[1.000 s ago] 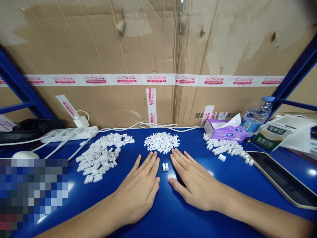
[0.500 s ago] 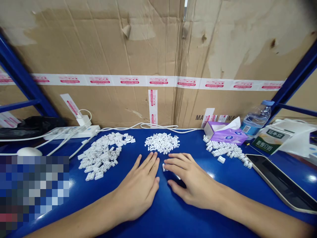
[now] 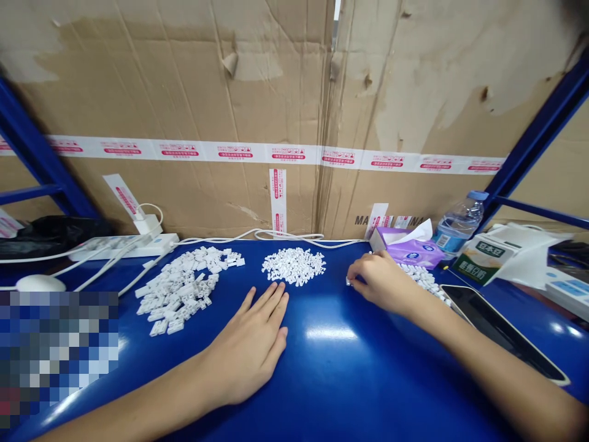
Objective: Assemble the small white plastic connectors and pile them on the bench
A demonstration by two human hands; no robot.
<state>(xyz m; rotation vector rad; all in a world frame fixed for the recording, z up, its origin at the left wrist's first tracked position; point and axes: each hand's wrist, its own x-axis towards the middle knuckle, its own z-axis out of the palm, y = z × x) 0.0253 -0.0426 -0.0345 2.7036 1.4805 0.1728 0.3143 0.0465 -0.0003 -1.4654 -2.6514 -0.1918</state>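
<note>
Two hands are working at different reaches. The right hand (image 3: pixel 375 276) is curling, thumb and fingers drawn together, apparently pinching a small white piece (image 3: pixel 348 282) at its left-hand end; that piece's long axis is too covered to tell. It is sitting between the middle heap (image 3: pixel 293 265) and the right-hand pile (image 3: pixel 421 276), with the right hand the nearer one and partly hiding that pile. The left hand (image 3: pixel 251 350) is lying flat, fingers spread slightly, gripping nothing visible, its fingertips pointing just short of the middle heap. Blue surface (image 3: pixel 340 380) is stretching between the forearms, giving room nearest the person; the tissue pack (image 3: pixel 411 253) and phone (image 3: pixel 504 331) are bounding the right side.
</note>
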